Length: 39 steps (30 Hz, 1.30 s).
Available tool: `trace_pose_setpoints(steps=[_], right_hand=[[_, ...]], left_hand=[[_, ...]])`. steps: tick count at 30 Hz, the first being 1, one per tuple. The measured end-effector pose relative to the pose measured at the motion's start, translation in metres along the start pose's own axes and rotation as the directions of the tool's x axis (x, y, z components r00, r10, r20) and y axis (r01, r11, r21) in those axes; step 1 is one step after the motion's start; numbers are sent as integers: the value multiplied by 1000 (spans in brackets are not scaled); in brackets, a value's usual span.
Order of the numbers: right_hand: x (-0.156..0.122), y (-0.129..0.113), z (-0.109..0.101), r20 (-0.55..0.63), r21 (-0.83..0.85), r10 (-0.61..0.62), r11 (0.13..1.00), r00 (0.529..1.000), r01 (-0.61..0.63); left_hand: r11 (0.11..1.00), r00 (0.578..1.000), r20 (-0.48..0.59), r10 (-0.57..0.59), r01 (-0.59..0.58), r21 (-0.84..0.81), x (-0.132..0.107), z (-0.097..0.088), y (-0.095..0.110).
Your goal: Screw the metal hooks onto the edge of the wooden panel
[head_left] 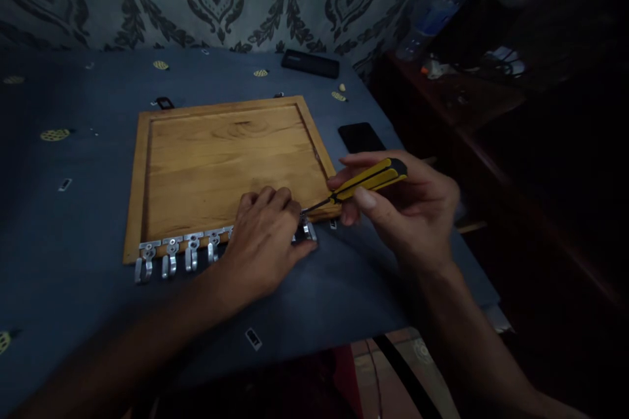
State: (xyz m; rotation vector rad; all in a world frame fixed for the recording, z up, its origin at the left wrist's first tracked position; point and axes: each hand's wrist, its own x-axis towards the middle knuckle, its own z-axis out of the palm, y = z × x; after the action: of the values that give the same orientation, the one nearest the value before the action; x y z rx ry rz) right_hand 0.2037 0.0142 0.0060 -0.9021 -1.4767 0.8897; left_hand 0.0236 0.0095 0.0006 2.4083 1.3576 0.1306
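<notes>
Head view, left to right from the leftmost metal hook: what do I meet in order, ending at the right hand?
First hook, second hook, third hook, fourth hook, left hand, right hand holding the yellow-and-black screwdriver.

One screwdriver [371, 181], one wooden panel [221, 163], at least five hooks [193, 250], one bottle [435, 18]

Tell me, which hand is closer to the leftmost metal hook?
The left hand, to the right of the leftmost metal hook. The right hand is farther right, holding the screwdriver.
</notes>
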Motion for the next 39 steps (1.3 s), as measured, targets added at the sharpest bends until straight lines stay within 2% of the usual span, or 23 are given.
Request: trace_pose_setpoints(steps=[3, 7, 10, 15, 17, 20, 39], right_hand=[[-1, 0, -3, 48, -29, -22, 999, 999, 23], [-2, 0, 0, 47, -136, -129, 982, 991, 134], [-4, 1, 4, 10, -187, -193, 963, 981, 192], [-5, 3, 8, -173, -222, -309, 937, 935, 269], [-4, 3, 9, -202, -243, -282, 942, 938, 231], [-3, 5, 10, -186, -256, -214, 953, 959, 163], [-4, 8, 8, -83, -262, -159, 956, 984, 133]], left_hand=[[1000, 1000, -3, 2, -2, 8, 0, 0, 0], [1000, 999, -31, 12, -13, -18, 0, 2, -1], [1000, 1000, -23, 6, -6, -27, 0, 2, -1], [1000, 1000, -4, -2, 2, -13, 0, 0, 0], [1000, 1000, -3, -4, 4, -9, 0, 0, 0], [1000, 1000, -15, 0, 0, -10, 0, 1, -1], [1000, 1000, -21, 7, -7, 4, -1, 1, -1]])
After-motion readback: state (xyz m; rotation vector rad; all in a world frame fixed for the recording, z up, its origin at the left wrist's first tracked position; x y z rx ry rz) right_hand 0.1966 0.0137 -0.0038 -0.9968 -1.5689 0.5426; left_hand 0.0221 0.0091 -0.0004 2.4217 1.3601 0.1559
